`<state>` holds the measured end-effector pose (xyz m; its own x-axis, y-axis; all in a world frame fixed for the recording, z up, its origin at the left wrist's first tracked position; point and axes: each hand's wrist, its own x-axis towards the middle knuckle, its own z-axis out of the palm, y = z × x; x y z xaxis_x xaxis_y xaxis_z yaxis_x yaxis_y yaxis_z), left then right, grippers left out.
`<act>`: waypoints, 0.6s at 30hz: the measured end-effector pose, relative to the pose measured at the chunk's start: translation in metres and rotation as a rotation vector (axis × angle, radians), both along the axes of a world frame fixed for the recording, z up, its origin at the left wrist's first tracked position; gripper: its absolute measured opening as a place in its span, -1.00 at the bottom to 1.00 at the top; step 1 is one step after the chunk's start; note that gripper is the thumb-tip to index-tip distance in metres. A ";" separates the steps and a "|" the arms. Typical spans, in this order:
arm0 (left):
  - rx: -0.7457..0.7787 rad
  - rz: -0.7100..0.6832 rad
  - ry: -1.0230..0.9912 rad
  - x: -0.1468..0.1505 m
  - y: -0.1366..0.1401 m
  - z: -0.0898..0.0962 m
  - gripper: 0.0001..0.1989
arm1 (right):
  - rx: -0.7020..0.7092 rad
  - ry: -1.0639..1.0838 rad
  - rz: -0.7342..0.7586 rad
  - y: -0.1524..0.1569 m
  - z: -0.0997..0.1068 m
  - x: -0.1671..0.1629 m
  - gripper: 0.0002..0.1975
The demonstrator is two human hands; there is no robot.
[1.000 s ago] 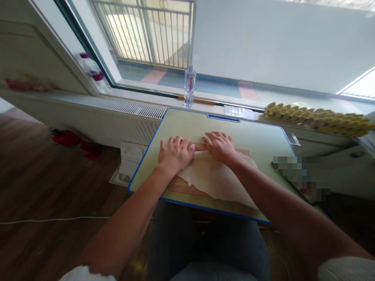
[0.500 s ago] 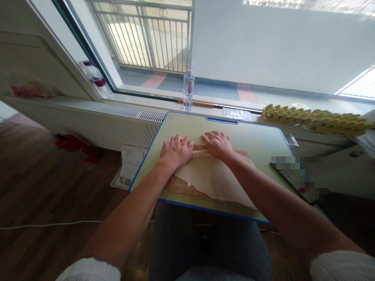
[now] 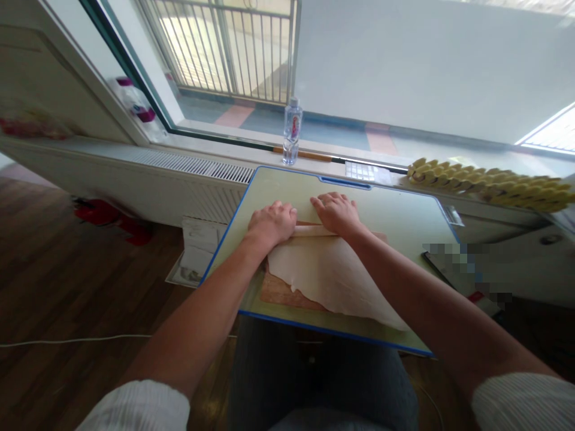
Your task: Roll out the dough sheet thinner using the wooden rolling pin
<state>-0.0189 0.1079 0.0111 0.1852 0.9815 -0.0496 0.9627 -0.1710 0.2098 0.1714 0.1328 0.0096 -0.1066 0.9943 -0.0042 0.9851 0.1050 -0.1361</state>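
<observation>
A thin sheet of dough (image 3: pixel 332 272) lies over a wooden board (image 3: pixel 287 293), its near edge ragged. At its far side the dough forms a narrow roll (image 3: pixel 317 231) running between my hands; whether a rolling pin is inside is hidden. My left hand (image 3: pixel 272 222) is closed over the roll's left end, fingers curled down. Across the right part of the roll lies my right hand (image 3: pixel 336 212), palm down, fingers stretched forward and thumb out to the left. Under everything is a pale green cutting board (image 3: pixel 386 209) with a blue rim.
A clear water bottle (image 3: pixel 293 131) stands on the sill behind the board. Yellow egg trays (image 3: pixel 485 182) lie at the right. A dark-edged flat object (image 3: pixel 438 266), partly pixelated, is by my right forearm. At left are a radiator (image 3: pixel 193 167) and a red fire extinguisher (image 3: pixel 108 218).
My left hand's fingers are more curled now. Both hands remain at the far roll, with the right still outstretched. The view has shifted slightly.
</observation>
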 end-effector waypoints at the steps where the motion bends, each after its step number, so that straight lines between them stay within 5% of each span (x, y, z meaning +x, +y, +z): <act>1: -0.007 0.000 -0.005 0.000 0.001 0.000 -0.47 | 0.004 -0.002 -0.010 0.001 0.000 0.000 -0.38; 9: 0.107 0.069 -0.019 0.003 -0.015 -0.002 -0.59 | 0.036 0.003 -0.003 -0.014 0.000 0.002 -0.42; 18: 0.343 0.153 0.022 -0.007 -0.070 -0.006 -0.58 | 0.151 -0.003 0.021 -0.086 -0.006 0.005 -0.46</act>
